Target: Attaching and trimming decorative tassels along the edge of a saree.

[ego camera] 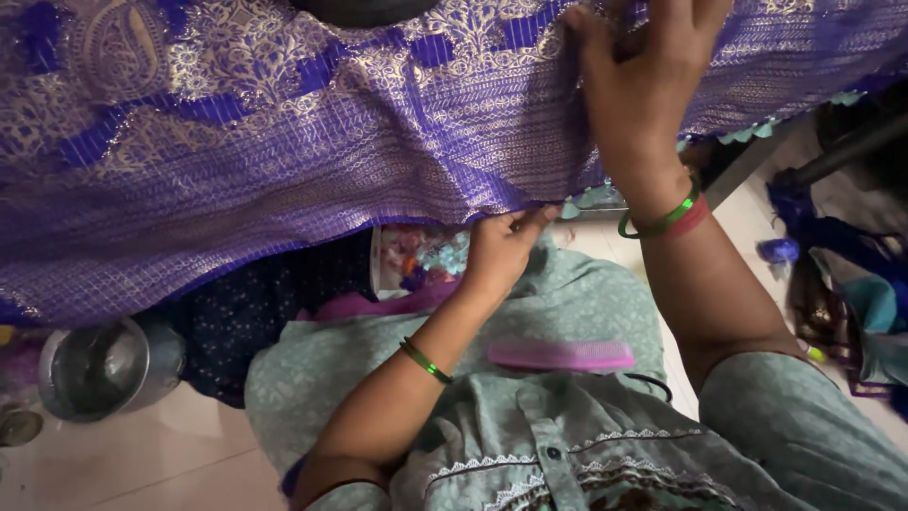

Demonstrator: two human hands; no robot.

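Note:
A purple cloth with gold woven patterns (284, 142) is spread across a raised surface and fills the top of the view. My right hand (643, 85) lies on top of it near the upper right, fingers pinching a fold of the fabric. My left hand (501, 251) reaches up from below and grips the cloth's lower edge between thumb and fingers. Green bangles circle both wrists. A pink comb (560, 355) rests on my lap, on the pale green dress (577, 416).
A steel pot (95, 369) stands on the tiled floor at the lower left. Dark blue printed fabric (255, 303) and a box of colourful bits (416, 260) sit under the cloth's edge. Purple thread scraps and dark items (832, 274) clutter the right side.

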